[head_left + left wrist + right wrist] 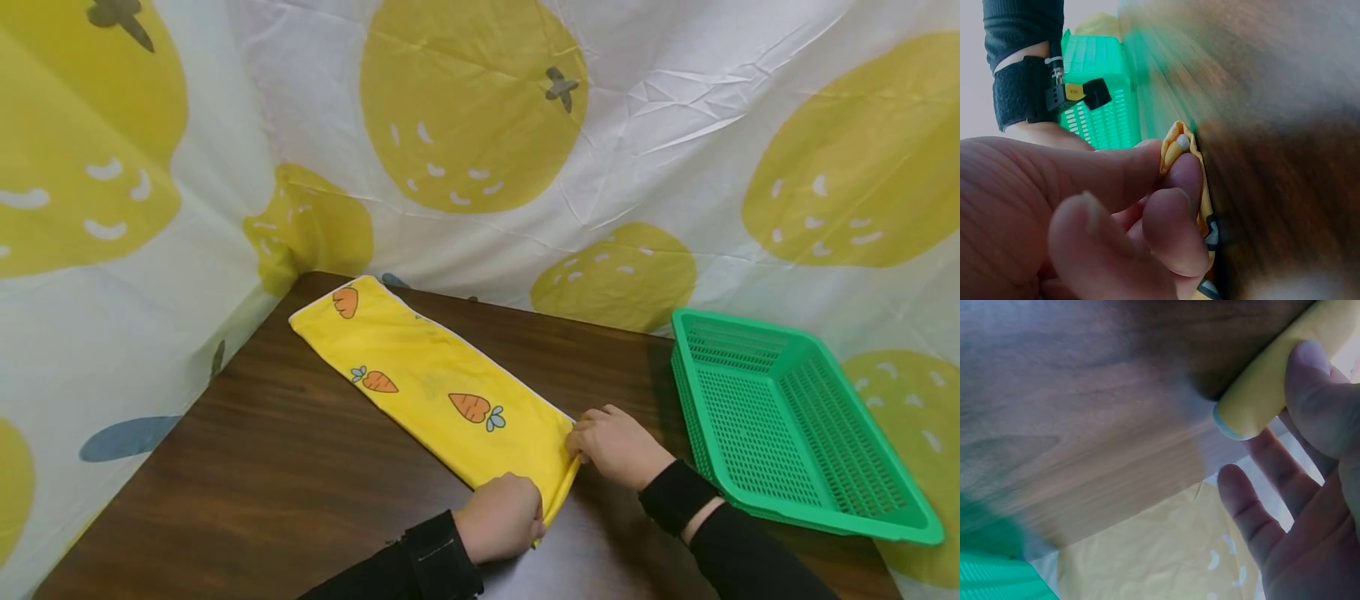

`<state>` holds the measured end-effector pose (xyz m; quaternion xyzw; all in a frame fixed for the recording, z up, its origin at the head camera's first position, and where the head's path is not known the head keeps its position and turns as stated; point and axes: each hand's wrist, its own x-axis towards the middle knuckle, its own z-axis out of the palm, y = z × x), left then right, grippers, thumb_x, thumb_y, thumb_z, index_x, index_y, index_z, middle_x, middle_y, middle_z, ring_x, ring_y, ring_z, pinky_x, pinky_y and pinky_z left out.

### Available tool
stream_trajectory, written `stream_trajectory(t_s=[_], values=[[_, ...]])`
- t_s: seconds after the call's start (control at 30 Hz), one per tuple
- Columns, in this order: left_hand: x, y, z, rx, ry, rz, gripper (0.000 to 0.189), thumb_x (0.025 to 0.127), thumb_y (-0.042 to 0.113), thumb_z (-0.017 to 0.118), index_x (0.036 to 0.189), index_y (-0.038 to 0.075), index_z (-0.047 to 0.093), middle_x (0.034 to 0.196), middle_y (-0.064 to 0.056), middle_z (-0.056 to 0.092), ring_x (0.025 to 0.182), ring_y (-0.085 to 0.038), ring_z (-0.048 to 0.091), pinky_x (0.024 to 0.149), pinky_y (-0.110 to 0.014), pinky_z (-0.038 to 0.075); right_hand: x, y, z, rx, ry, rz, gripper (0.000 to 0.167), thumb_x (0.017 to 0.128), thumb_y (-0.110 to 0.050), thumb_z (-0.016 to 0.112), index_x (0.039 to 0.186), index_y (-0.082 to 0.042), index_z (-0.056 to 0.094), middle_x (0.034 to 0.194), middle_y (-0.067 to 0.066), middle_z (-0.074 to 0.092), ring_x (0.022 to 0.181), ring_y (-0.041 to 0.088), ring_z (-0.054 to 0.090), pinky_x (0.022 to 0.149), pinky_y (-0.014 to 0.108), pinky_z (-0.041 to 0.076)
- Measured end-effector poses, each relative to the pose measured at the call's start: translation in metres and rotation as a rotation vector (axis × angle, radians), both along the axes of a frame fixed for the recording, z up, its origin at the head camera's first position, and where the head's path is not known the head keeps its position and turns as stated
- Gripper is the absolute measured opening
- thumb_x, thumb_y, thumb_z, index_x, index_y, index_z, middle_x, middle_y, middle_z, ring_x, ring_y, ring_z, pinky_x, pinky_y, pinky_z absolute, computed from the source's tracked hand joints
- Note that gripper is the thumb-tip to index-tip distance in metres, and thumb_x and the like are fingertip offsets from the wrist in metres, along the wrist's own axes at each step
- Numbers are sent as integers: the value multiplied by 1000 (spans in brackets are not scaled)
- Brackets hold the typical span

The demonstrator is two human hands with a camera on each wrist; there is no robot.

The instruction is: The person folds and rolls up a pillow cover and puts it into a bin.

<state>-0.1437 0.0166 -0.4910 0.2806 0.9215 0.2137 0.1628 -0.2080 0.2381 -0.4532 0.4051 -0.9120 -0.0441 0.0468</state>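
A yellow cloth (427, 367) printed with orange carrots lies on the brown table as a long folded strip with a white edge, slanting from far left to near right. Its near end is turned over into a narrow roll. My left hand (501, 517) pinches one corner of that end; the left wrist view shows the thumb (1129, 169) and forefinger on the layered yellow fabric (1175, 150). At the other corner, my right hand (618, 446) grips the rolled edge (1260, 400), thumb on top, with two fingers spread away from it in the right wrist view.
To the right of my right hand stands a green plastic basket (757, 433) with perforated walls. The brown wooden table (247, 467) ends at a white curtain (480, 242) printed with big yellow fruit, which hangs along the back and left side.
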Motion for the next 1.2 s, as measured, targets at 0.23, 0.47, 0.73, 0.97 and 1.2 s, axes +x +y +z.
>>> stream_trajectory(t_s=[0.23, 0.47, 0.73, 0.97, 1.2], values=[[4, -1, 1, 41, 29, 8, 41, 95, 26, 78, 58, 19, 63, 52, 10, 47, 52, -8, 46, 54, -26, 40, -14, -7, 7, 34, -101, -60, 22, 83, -11, 87, 77, -22, 70, 70, -10, 55, 72, 13, 52, 75, 35, 44], [-7, 1, -19, -3, 23, 8, 45, 95, 32, 78, 57, 19, 57, 52, 9, 46, 52, -10, 47, 53, -26, 39, -31, -15, 9, -5, -259, -141, 22, 79, -19, 91, 73, -18, 70, 69, -9, 58, 65, 10, 48, 65, 28, 46], [-14, 3, -39, -85, 169, -13, 50, 92, 38, 80, 56, 22, 50, 52, 10, 39, 50, -8, 45, 51, -27, 39, -49, -16, 7, -53, -444, -277, 25, 80, -8, 90, 74, -17, 67, 72, -6, 58, 69, 14, 52, 69, 29, 47], [-11, 1, -31, -83, 162, 5, 46, 89, 36, 83, 59, 20, 52, 54, 10, 41, 50, -9, 44, 50, -27, 38, -56, -13, 7, -52, -482, -356, 25, 80, -6, 90, 75, -18, 68, 76, -4, 62, 74, 16, 55, 72, 31, 50], [13, -4, 24, -117, 254, 34, 31, 85, 29, 88, 71, 23, 61, 65, 11, 52, 59, -6, 50, 52, -28, 42, -45, -16, 8, -61, -417, -282, 29, 83, 2, 86, 76, -16, 65, 73, -4, 57, 72, 16, 52, 72, 32, 48]])
